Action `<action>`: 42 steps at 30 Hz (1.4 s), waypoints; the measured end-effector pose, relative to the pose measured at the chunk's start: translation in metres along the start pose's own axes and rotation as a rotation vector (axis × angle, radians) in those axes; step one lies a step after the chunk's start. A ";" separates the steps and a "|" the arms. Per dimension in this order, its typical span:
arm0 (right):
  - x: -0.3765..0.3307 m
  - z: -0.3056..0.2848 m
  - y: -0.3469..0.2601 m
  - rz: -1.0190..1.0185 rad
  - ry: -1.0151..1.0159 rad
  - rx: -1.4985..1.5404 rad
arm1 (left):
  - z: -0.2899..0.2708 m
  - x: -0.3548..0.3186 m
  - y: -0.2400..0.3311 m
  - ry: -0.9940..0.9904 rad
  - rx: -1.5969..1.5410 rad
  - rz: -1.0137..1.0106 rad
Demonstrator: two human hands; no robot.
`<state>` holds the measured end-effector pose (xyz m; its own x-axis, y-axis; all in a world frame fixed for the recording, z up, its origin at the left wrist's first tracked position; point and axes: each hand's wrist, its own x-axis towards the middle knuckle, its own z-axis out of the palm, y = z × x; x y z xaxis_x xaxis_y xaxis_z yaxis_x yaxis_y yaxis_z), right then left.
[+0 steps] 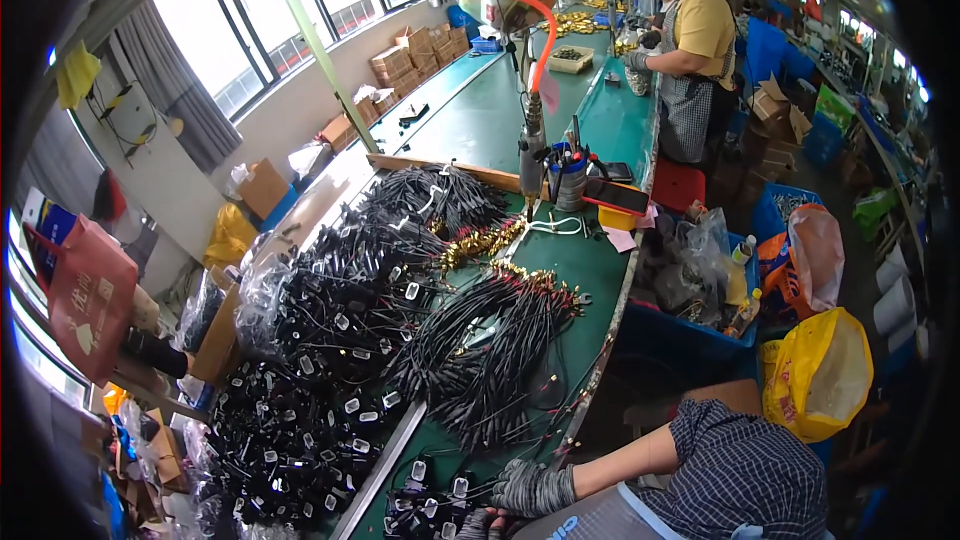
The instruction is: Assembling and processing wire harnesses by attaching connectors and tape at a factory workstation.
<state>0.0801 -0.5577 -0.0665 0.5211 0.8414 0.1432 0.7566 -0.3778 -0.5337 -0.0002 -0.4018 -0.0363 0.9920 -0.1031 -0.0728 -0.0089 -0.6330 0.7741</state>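
The right hand (534, 488) curls its fingers together on black cables (482, 489).

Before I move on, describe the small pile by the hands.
On the green workbench, find the metal strip. Right of it, by the right hand, lies a small pile of black parts, which the strip separates from the larger heap.

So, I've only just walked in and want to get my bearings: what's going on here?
A person is working at a green bench. Their grey-gloved right hand and left hand are close together beside a small group of black parts; exactly what they grip is unclear. A bundle of black cables lies ahead, with a larger black heap to its left. Farther along stands a co-worker in a yellow top.
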 end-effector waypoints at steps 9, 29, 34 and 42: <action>0.007 -0.002 -0.029 -0.060 0.187 -0.170 | -0.005 -0.013 -0.033 -0.035 0.174 0.128; 0.046 -0.014 -0.047 -0.094 0.064 -0.134 | -0.022 -0.017 -0.049 0.058 0.035 -0.031; 0.049 -0.012 -0.040 -0.133 0.018 -0.215 | -0.024 -0.012 -0.047 0.012 -0.203 -0.113; 0.056 -0.020 -0.036 0.031 -0.231 0.080 | -0.027 -0.012 -0.042 -0.028 -0.163 -0.169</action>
<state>0.0900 -0.5045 -0.0220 0.4324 0.8995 -0.0631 0.7034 -0.3803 -0.6005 -0.0081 -0.3533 -0.0507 0.9738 -0.0289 -0.2257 0.1796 -0.5112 0.8405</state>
